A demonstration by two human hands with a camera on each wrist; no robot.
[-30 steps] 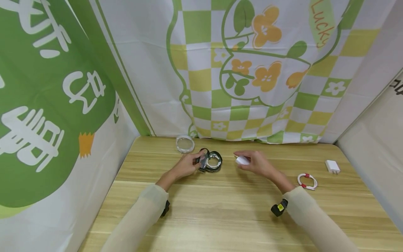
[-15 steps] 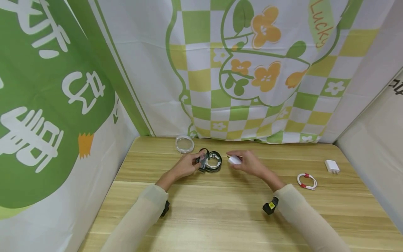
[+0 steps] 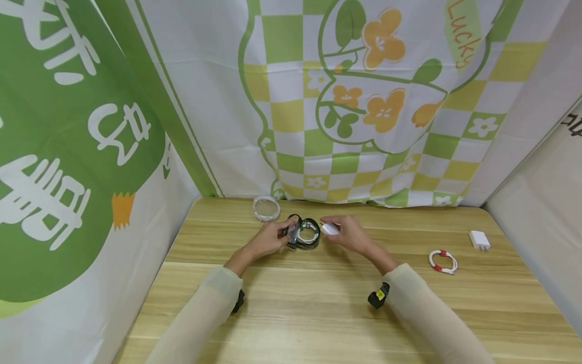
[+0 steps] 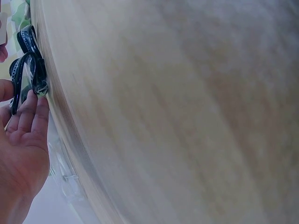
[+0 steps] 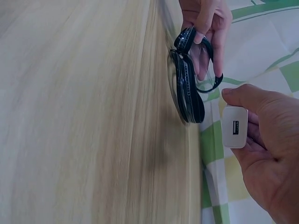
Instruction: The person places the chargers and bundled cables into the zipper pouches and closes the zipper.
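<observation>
My left hand [image 3: 267, 238] grips a small round case [image 3: 317, 236] by its raised lid. The case is see-through with black zip edging, and its lid stands folded back to the left. A whitish ring shape shows inside it in the head view. Between thumb and fingers of my right hand [image 3: 352, 237] is a white USB charger [image 3: 330, 229], held just right of the case's rim. The charger's USB socket end [image 5: 235, 128] faces the camera in the right wrist view. In the left wrist view, the black zip edging [image 4: 38, 70] stands beyond the left fingertips.
A round clear case with a whitish rim [image 3: 277, 212] lies at the table's back edge, behind the left hand. Right of the right arm are a coiled white cable [image 3: 432, 263] with red ties and another white charger [image 3: 479, 240]. A patterned cloth [image 3: 345, 167] hangs behind the table.
My right hand has moved left with the charger, from well apart to close beside the case. The left hand and the case have stayed in place.
</observation>
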